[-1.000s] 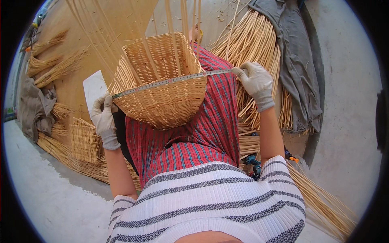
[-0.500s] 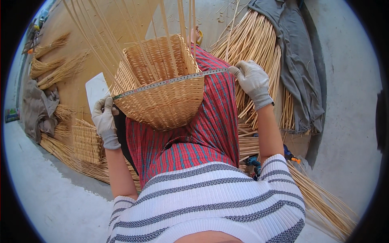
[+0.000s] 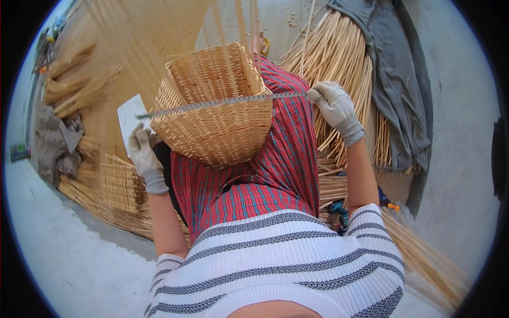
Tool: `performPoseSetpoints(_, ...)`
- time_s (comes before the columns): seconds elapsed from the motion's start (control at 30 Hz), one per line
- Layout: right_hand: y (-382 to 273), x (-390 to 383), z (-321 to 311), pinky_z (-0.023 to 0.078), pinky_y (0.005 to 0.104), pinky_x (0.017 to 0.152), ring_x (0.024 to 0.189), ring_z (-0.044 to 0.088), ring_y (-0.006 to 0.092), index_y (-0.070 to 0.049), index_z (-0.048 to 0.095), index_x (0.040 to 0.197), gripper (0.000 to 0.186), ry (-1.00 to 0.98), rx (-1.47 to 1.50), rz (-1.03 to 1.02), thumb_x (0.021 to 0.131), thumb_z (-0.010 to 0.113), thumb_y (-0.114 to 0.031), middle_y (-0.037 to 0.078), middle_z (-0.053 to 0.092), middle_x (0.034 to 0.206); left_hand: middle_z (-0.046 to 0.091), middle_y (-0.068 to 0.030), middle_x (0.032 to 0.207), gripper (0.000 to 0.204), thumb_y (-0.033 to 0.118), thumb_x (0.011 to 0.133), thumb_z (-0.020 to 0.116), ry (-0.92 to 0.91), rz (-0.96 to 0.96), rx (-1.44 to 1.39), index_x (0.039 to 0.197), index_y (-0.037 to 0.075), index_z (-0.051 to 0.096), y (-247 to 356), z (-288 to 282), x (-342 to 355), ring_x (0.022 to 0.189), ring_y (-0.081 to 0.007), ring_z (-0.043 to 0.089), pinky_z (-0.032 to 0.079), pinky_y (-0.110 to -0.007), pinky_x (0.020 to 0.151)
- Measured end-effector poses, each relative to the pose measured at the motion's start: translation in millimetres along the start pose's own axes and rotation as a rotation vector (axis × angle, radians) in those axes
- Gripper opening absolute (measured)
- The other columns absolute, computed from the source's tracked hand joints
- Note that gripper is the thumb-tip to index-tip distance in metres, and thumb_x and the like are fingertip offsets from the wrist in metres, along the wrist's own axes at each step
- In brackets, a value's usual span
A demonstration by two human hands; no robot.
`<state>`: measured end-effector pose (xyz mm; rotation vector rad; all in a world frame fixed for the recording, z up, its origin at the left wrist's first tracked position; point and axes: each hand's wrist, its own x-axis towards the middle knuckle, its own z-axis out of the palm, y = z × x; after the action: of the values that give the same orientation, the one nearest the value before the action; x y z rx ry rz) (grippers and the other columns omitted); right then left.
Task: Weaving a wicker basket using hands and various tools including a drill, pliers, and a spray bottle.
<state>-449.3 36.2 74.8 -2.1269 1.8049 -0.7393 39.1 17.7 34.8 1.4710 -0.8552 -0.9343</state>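
Tape measure (image 3: 225, 100) stretches left to right across the basket (image 3: 217, 135), right grip (image 3: 335, 106) pinching it, left grip (image 3: 144, 153) unclear.

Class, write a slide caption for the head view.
Gloved right hand holds a measuring tape across a woven basket, left hand near the tape's other end.

The basket (image 3: 217, 135) rested on the person's lap (image 3: 244, 196). A measuring tape (image 3: 228, 100) ran across its near side, its right end at the right hand (image 3: 336, 110), its left end just beside the left hand (image 3: 145, 153). Beyond the left hand was a sheet (image 3: 129, 117); left of it lay a woven piece (image 3: 119, 183), with a crumpled cloth (image 3: 50, 140) farther left. Behind the right hand lay a pile of sticks (image 3: 339, 63), a second cloth (image 3: 397, 90) along its right side.
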Motion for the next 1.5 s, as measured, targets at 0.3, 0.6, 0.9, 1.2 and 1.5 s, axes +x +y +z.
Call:
performPoseSetpoints(0.3, 81, -143, 84, 0.052, 0.0433, 0.092, 0.108, 0.065, 0.0348, -0.008, 0.063, 0.121, 0.058, -0.499, -0.021, 0.909, 0.09, 0.063, -0.056, 0.018, 0.069, 0.109, 0.052, -0.0132, 0.14, 0.086, 0.033, 0.084, 0.081, -0.351, -0.051, 0.26, 0.149, 0.002, 0.035, -62, 3, -18, 0.128, -0.0277, 0.048, 0.038, -0.04, 0.11)
performPoseSetpoints(0.6, 195, -122, 70, 0.029, 0.0437, 0.117, 0.143, 0.034, 0.0328, -0.018, 0.032, 0.153, 0.102, -0.181, -0.45, 1.035, 0.072, 0.08, -0.054, 0.015, 0.037, 0.155, 0.042, -0.0106, 0.146, 0.104, 0.013, 0.067, 0.091, -0.52, 0.059, 0.248, 0.151, 0.016, 0.03, 2, 6, 22, 0.126, -0.0273, 0.05, 0.047, -0.042, 0.105)
performPoseSetpoints(0.9, 232, -159, 89, 0.033, 0.046, 0.112, 0.127, 0.047, 0.0315, -0.019, 0.033, 0.152, 0.096, -0.346, -0.501, 1.154, 0.07, 0.077, -0.043, 0.014, 0.05, 0.132, 0.061, 0.0005, 0.104, 0.051, -0.003, 0.073, 0.082, -0.665, 0.046, 0.465, 0.113, 0.009, 0.053, 4, 3, 41, 0.094, -0.0117, 0.059, 0.049, -0.026, 0.083)
performPoseSetpoints(1.2, 145, -231, 80, 0.046, 0.0408, 0.103, 0.124, 0.054, 0.0354, -0.006, 0.053, 0.132, 0.066, -0.399, -0.045, 1.316, 0.076, 0.068, -0.037, 0.021, 0.054, 0.131, 0.061, 0.0035, 0.095, 0.044, -0.007, 0.07, 0.079, -0.767, 0.525, 0.949, 0.107, 0.007, 0.059, 123, 125, 66, 0.089, -0.0082, 0.056, 0.049, -0.024, 0.078)
performPoseSetpoints(1.5, 93, -333, 189, 0.052, 0.0436, 0.096, 0.118, 0.062, 0.0339, -0.012, 0.065, 0.127, 0.051, -0.855, 0.178, 1.238, 0.081, 0.06, -0.031, 0.013, 0.062, 0.134, 0.064, -0.0055, 0.091, 0.039, -0.003, 0.073, 0.077, -0.92, 0.988, 1.025, 0.108, 0.003, 0.06, 246, 312, 43, 0.084, -0.0129, 0.061, 0.051, -0.028, 0.076)
